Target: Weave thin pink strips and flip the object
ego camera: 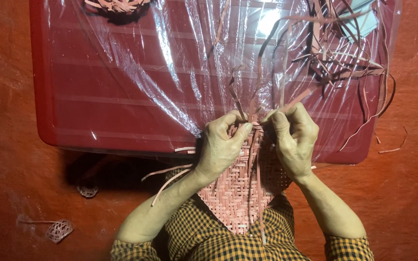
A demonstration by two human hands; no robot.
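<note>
At about eight o'clock on the red-brown floor [6, 159] lies a small woven pink leaf-shaped piece [59, 230], with a second small woven scrap [87, 190] a little nearer you, both well apart from your hands. Above them sits the low red plastic desk [102, 106], draped in a clear plastic sheet [180, 63], probably so the strips slide freely and the top stays clean. At twelve o'clock on its far edge rests a small bundle of pink strips [118, 5].

Your left hand [221, 145] sits just left of centre, its grip closed: thumb and fingers pinch the top edge of the flat pink woven strip mat [240, 191], which rests on your lap against your yellow-and-black checked garment [218, 241] and reaches up to the desk's near edge. Holding that edge likely keeps the weave tight while a strand is worked in.

Your right hand [293, 140], touching the left at the fingertips, is also closed, pinching a loose pink weaving strip [256, 96] that rises towards twelve o'clock from the mat's edge. Other loose ends stand up from the same edge.

At one to two o'clock a tangle of spare pink and brown strips [339, 58] lies on the plastic, near your right hand, with a pale blue flat object [364, 17] partly hidden beneath it. A few strays [393, 147] trail onto the floor at three o'clock.
</note>
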